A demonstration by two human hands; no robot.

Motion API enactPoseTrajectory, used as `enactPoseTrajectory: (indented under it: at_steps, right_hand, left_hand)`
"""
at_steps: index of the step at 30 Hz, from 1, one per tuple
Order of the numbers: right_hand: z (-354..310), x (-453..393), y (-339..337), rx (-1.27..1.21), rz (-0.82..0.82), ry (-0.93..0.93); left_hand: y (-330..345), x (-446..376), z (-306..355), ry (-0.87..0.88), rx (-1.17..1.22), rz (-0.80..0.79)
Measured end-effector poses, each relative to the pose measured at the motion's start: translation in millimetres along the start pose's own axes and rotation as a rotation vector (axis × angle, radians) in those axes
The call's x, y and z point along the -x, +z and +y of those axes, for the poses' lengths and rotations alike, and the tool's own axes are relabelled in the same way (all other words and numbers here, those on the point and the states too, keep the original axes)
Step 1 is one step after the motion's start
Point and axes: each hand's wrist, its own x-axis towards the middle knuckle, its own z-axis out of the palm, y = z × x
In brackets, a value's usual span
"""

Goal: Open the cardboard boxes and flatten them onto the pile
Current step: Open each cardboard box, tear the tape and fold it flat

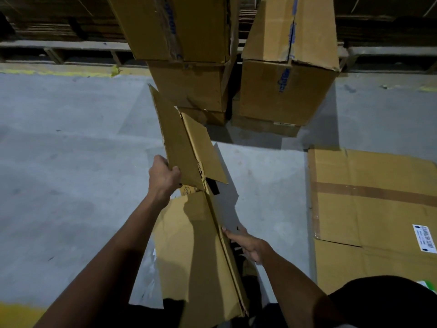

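Observation:
I hold a collapsed brown cardboard box (196,245) on edge in front of me, its flaps (189,143) sticking up and away. My left hand (164,175) grips the upper left edge, fingers curled round the board. My right hand (246,242) holds the lower right side, fingers wrapped under the folded edge. The pile of flattened cardboard (373,209) lies on the floor to the right, with brown tape and a white label on top.
Two stacks of unopened cardboard boxes stand ahead, one at centre (186,67) and one to its right (288,67). Wooden pallets (71,50) line the back wall. Grey concrete floor (71,150) spreads to the left, with a yellow line along its far edge.

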Motion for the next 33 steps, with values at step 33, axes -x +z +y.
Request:
enactPoseTrajectory:
  at_steps: [33]
  right_hand:
    - [-164.8,110.4,63.7,0.441,0.072,-0.337]
  left_hand:
    - [-2.8,11.6,1.5,-0.134,0.051,-0.151]
